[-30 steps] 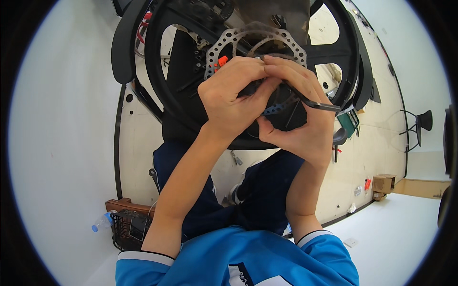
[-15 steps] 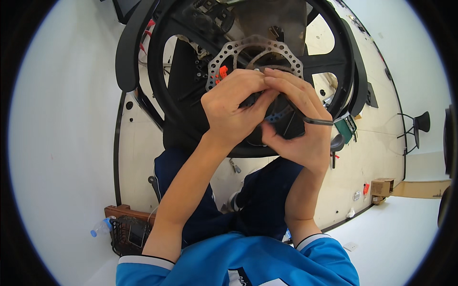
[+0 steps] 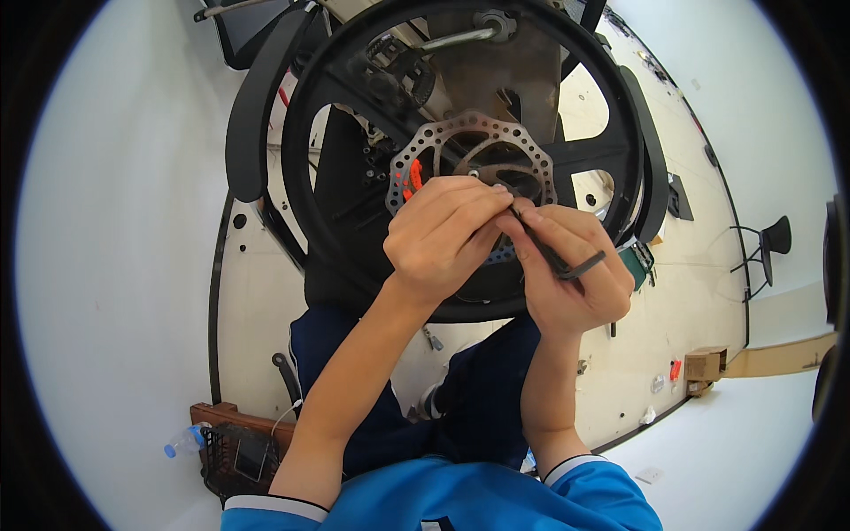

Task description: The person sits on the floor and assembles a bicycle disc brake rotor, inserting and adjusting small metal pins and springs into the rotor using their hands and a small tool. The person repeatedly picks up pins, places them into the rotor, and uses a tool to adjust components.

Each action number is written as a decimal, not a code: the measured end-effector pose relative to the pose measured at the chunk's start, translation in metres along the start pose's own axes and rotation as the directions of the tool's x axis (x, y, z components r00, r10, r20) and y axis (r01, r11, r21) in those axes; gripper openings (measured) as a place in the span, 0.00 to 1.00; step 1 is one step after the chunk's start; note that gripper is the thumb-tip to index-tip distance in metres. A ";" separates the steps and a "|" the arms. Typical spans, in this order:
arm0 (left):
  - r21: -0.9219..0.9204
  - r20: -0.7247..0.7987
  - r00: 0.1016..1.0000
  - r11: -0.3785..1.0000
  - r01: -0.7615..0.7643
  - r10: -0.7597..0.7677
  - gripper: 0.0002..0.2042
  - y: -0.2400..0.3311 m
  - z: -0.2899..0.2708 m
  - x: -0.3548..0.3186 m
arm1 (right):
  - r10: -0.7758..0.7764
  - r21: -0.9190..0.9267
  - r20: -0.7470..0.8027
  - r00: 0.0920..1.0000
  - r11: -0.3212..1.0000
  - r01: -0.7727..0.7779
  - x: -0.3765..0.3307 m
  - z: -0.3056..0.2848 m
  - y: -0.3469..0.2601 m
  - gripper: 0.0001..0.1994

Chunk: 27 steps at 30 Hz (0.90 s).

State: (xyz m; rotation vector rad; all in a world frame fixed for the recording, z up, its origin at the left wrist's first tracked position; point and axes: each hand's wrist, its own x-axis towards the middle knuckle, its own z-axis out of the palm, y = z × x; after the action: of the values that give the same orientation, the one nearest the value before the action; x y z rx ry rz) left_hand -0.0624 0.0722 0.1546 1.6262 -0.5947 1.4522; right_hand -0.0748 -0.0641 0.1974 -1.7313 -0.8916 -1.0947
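A black spoked wheel (image 3: 589, 168) lies flat across a black chair before me. At its hub sits a silver brake disc (image 3: 431, 137) drilled with several holes. My right hand (image 3: 591, 281) is closed around a dark L-shaped hex key (image 3: 584, 267), its bent end sticking out past the fingers. Over the lower part of the disc, my left hand (image 3: 440, 237) is pinched closed, its fingertips meeting the right hand's at the key's far end. What lies between the left fingertips is hidden. An orange piece (image 3: 413, 180) shows on the disc beside the left hand.
Chair armrests (image 3: 250, 133) flank the wheel. Beyond the hub are a crank arm (image 3: 460, 40) and a pedal (image 3: 390, 57). A green case (image 3: 637, 261) lies to the right. At lower left, a black basket (image 3: 221, 465) holds a phone (image 3: 251, 456) near a bottle (image 3: 184, 442).
The disc and wheel appear lower in view, showing more of the crank. My right hand has turned and lowered slightly, exposing more of the hex key. Both hands' fingertips stay together.
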 end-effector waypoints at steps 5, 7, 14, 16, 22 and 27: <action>-0.025 0.032 0.999 0.999 0.041 -0.040 0.09 0.007 0.000 0.005 | -0.058 0.007 0.081 0.995 0.998 0.058 0.005 -0.003 -0.002 0.13; -0.024 0.053 0.998 0.999 0.036 -0.035 0.10 0.009 0.001 0.004 | -0.073 0.008 0.150 0.986 0.997 0.072 0.008 -0.009 -0.001 0.15; 0.030 0.082 0.997 0.999 -0.013 0.010 0.13 0.008 -0.001 0.003 | 0.006 0.026 0.095 0.995 1.000 -0.009 0.006 -0.006 -0.004 0.15; 0.033 0.062 0.998 0.999 0.002 -0.004 0.13 0.009 -0.001 0.002 | 0.014 0.009 0.027 1.000 1.000 -0.014 0.004 -0.005 -0.005 0.14; 0.020 -0.023 0.999 0.999 0.045 -0.044 0.13 0.009 0.000 0.002 | -0.025 -0.025 -0.021 0.999 0.999 0.025 0.000 0.000 -0.006 0.13; 0.019 -0.039 0.999 1.000 0.017 -0.016 0.14 0.011 -0.001 0.006 | -0.047 -0.036 -0.008 0.999 0.998 0.047 0.002 -0.002 -0.012 0.13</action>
State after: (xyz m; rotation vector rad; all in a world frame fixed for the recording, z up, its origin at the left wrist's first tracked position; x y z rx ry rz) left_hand -0.0708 0.0683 0.1632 1.6102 -0.5457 1.4780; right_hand -0.0850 -0.0614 0.2036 -1.7408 -0.9163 -1.1546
